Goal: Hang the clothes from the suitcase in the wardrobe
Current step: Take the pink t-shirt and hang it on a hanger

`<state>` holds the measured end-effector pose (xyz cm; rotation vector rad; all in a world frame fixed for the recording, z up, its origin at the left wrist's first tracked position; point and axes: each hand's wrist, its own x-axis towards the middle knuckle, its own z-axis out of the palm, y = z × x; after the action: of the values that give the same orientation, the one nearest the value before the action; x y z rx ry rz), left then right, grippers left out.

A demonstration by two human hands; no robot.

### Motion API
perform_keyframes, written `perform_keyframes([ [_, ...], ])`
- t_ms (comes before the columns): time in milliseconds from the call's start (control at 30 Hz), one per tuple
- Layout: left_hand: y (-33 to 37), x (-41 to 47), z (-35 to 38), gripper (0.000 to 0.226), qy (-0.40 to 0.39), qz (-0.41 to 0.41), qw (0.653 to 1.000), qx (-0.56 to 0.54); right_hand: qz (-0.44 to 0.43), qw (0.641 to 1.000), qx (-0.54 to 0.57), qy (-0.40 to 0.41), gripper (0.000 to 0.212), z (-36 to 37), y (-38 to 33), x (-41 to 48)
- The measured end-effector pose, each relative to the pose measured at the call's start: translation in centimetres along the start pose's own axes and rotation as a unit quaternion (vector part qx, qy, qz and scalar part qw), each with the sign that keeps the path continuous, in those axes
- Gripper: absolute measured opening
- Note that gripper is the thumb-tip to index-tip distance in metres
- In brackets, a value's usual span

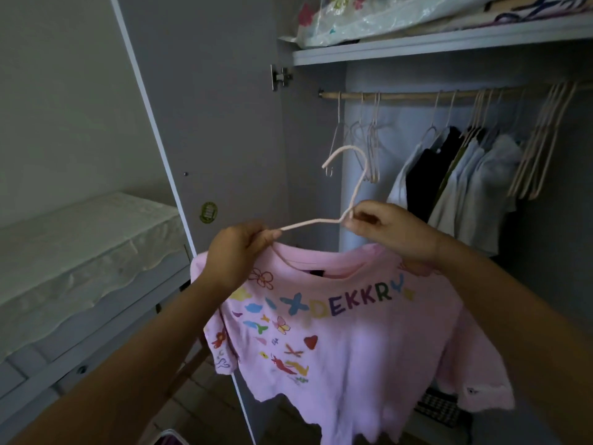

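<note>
A pink printed T-shirt (pixel 353 342) is held up in front of the open wardrobe (pixel 321 56), nearer than and below its rail (pixel 401 95). A pale hanger (pixel 311 222) is held above the collar, with its left arm passing into it. That arm is enclosed in the grip of the left hand (pixel 234 255) at the shirt's shoulder. The hanger's neck is pinched in the grip of the right hand (pixel 391 232). Hung clothes (pixel 465 187) are seen at the far right.
</note>
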<state>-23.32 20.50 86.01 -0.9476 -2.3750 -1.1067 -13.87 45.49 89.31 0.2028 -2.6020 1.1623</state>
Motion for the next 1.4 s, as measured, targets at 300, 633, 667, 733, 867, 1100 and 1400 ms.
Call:
perform_keyframes([
  [300,-2.0,0.8,-1.7,0.031,0.062,-0.080,0.994,-0.052,0.002,0.995,-0.031,0.099,0.025,-2.2,5.5,-2.9],
  [633,-3.0,0.5,-3.5,0.013,0.004,-0.084,0.995,-0.062,0.034,0.978,0.006,0.205,0.019,-3.7,5.7,-3.9],
  [667,-3.4,0.3,-3.8,0.013,-0.007,-0.090,0.994,-0.064,0.040,0.977,0.012,0.209,0.024,-4.0,5.9,-4.0],
  [733,-4.1,0.0,-4.1,0.003,-0.012,-0.097,0.993,-0.073,0.054,0.978,0.008,0.201,0.022,-4.6,5.9,-4.4],
  [867,-4.5,0.4,-4.2,0.018,0.017,-0.128,0.986,-0.102,0.082,0.991,0.041,0.098,0.068,-5.0,4.7,-5.1],
  [1100,-4.4,2.4,-0.8,0.032,0.048,-0.166,0.984,-0.050,0.110,0.967,0.227,0.014,0.054,-1.6,1.6,-6.2],
  [1400,7.2,1.8,8.9,0.030,-0.144,-0.181,0.915,-0.330,0.203,0.900,0.361,0.138,0.048,3.8,1.4,-5.1],
])
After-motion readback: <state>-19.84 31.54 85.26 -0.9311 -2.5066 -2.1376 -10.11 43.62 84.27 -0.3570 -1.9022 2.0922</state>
